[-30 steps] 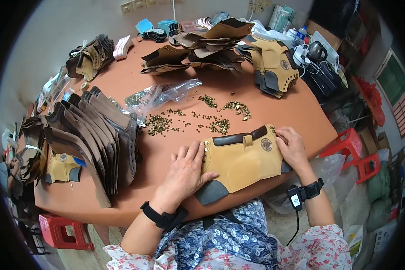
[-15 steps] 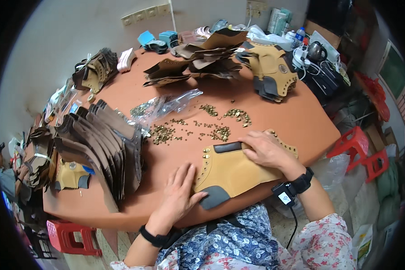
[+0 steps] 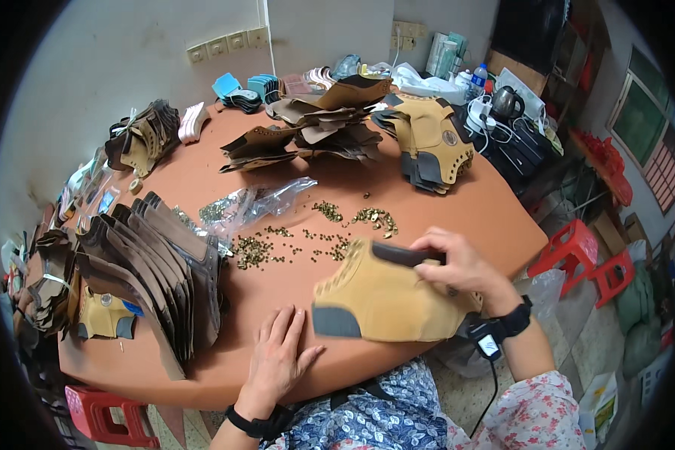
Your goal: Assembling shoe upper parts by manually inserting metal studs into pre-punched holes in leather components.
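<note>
A tan shoe upper point(image 3: 394, 300) with a dark padded collar and a dark grey corner patch is lifted at the table's near edge. My right hand point(image 3: 460, 261) pinches it by the collar, thumb on the near side and fingers behind. A row of lace holes and hooks runs along its left edge, slightly blurred. My left hand point(image 3: 279, 358) lies flat on the tabletop, fingers outstretched and apart from the upper. Beyond the upper, small brass-coloured fittings point(image 3: 253, 251) are scattered in loose heaps.
Brown uppers point(image 3: 146, 259) stand in a fanned row at left on the orange table point(image 3: 495, 217). More uppers point(image 3: 330, 120) are piled at the back, with a tan stack point(image 3: 431, 142) at back right. A clear plastic bag point(image 3: 266, 204) holds fittings. Red stools point(image 3: 566, 247) stand right of the table.
My right hand has raised the upper off the tabletop and tilted it. My left hand has let go of its dark corner and rests on the table. The view has shifted slightly.
</note>
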`<state>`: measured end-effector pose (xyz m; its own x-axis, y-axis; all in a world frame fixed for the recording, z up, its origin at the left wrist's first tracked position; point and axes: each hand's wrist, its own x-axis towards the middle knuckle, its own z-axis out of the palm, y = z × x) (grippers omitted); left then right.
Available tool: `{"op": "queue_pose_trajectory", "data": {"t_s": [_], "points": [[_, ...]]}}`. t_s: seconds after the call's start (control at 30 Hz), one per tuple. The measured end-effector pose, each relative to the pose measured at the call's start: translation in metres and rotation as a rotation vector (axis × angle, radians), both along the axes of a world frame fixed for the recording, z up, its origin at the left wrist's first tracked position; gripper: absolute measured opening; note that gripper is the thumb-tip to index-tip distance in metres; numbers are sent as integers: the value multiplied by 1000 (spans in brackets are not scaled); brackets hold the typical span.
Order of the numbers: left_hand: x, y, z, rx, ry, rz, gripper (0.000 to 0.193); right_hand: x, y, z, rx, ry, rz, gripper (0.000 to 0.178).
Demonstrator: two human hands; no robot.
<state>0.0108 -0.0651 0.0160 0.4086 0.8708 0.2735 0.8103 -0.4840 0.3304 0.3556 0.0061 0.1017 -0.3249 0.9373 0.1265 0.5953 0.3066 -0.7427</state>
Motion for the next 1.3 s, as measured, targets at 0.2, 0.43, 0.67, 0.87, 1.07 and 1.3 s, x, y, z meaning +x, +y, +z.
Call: {"op": "queue_pose_trajectory", "data": {"t_s": [0.2,0.43,0.67,0.87,1.07,1.3], "points": [[3,1,7,-6,-3,-14,68,75,27,28,155,523,-416,30],[3,1,7,-7,30,-7,67,154,125,39,371,459,-735,34],[4,4,15,-55,62,2,67,163,230,53,492,300,-789,45],[4,5,18,-87,-40,22,64,174,301,33,604,-108,-799,51],[2,6,21,-119,19,27,61,168,309,-4,700,-422,-736,50],[-4,6,15,-81,-91,-11,59,95,246,-14,792,-346,-538,46]]}}
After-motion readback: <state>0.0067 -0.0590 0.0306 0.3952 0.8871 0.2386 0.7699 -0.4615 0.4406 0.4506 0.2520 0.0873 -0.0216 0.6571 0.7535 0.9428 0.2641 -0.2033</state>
